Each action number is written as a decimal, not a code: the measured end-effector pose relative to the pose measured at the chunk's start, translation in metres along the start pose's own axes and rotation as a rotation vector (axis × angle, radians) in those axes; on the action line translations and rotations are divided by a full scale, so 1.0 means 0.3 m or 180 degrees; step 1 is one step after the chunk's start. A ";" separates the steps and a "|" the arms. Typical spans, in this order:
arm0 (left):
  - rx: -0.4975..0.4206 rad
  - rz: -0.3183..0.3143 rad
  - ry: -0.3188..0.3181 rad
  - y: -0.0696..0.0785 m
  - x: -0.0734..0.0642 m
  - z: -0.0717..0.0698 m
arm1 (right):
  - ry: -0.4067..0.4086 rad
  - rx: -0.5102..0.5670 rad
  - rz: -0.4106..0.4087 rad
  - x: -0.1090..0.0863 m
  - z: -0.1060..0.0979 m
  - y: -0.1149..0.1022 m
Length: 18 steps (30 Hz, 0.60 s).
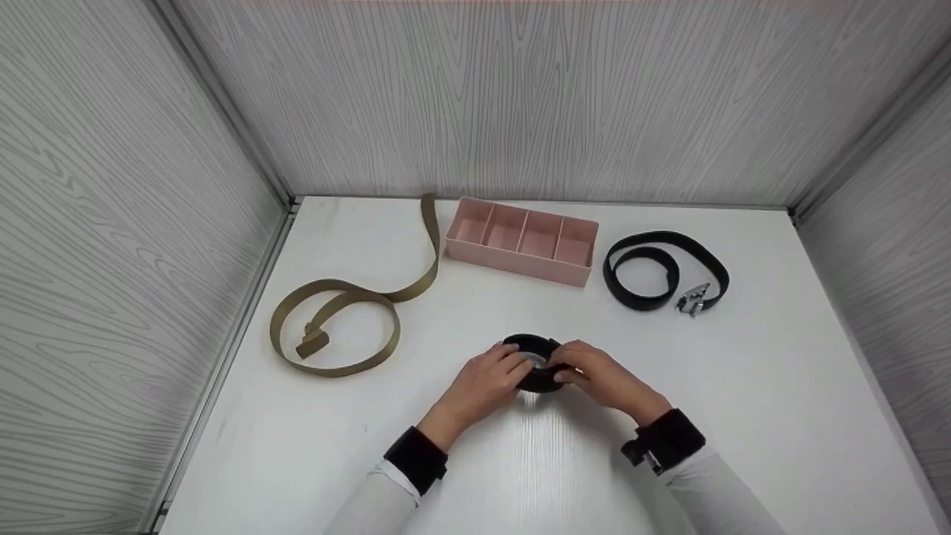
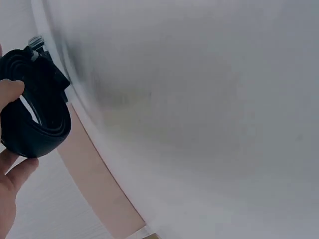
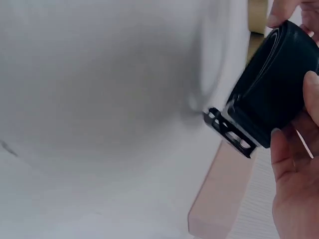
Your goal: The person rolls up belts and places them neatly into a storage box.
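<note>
A black belt, wound into a tight roll, is held between both hands near the middle of the white table. My left hand grips the roll's left side, thumb and fingers around its edge in the left wrist view. On the opposite side, my right hand pinches the band with thumb and fingertips. Several layers of the coiled belt show in the left wrist view. A metal buckle sticks out from the roll in the right wrist view.
Behind the hands stands a pink tray with several compartments. An olive webbing belt lies loosely looped at the left. Another black belt, with a silver buckle, lies partly coiled at the back right. Grey wood-grain panels surround the table.
</note>
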<state>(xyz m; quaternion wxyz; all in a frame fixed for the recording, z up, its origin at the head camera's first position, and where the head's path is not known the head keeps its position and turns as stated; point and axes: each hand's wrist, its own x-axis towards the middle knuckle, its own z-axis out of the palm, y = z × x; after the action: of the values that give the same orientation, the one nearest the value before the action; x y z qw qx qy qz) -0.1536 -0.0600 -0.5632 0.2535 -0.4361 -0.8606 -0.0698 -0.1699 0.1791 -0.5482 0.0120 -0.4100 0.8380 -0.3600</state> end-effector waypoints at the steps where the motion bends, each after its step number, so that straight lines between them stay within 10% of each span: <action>1: -0.0112 -0.0048 0.0019 -0.003 0.006 -0.009 | -0.0007 0.0118 0.0064 0.001 -0.010 -0.003; 10: -0.2213 -0.0945 -0.0570 -0.028 0.035 -0.076 | -0.0367 0.0750 0.0793 0.019 -0.094 -0.052; 18: -0.3430 -0.1390 -0.0479 -0.066 0.035 -0.096 | -0.0196 0.0809 0.0341 0.034 -0.190 -0.194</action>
<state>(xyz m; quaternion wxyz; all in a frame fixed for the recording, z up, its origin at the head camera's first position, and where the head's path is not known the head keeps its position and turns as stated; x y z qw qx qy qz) -0.1634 -0.0744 -0.5311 -0.0860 -0.3198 -0.7893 -0.5170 -0.1551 0.1823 -0.4675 0.1086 -0.3707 0.8055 -0.4493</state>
